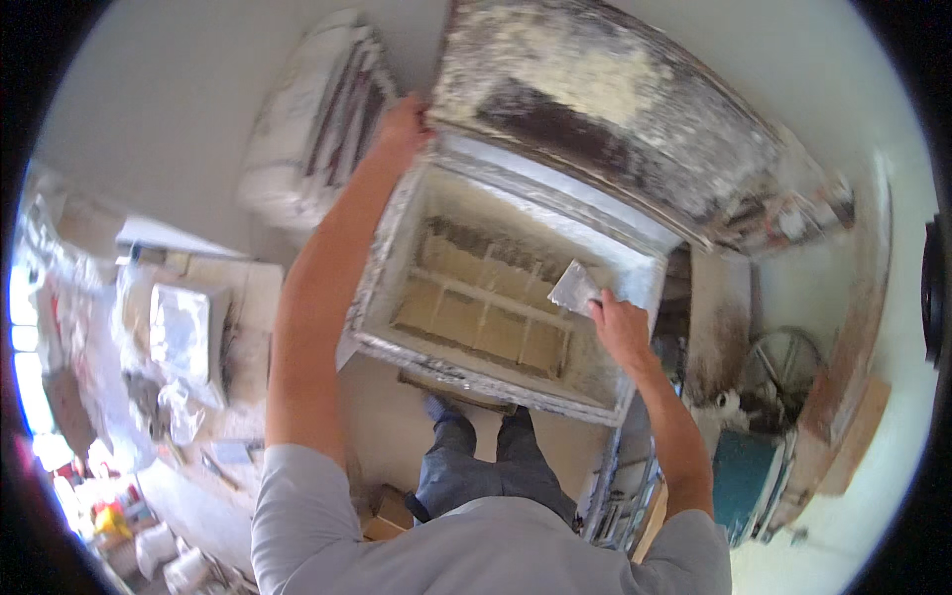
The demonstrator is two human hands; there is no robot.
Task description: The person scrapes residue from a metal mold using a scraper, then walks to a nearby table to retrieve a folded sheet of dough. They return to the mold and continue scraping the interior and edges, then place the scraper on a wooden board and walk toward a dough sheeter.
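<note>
A large open wooden box stands in front of me, its frame coated in pale powdery residue. Its raised lid leans back at the far side, with a cream and dark patchy underside. At the lid's lower left corner, my left hand is closed around the edge; its fingertips are partly hidden. My right hand grips a wide-bladed scraper by its handle, over the right part of the box. Inside, a pale floor is divided by light strips, with a dark rough band along its far side.
Stacked white bags stand beyond my left arm. A cluttered worktop at left carries a shiny square tray. To the right are wooden boards, a wheel and a green panel. My feet stand close to the box's near side.
</note>
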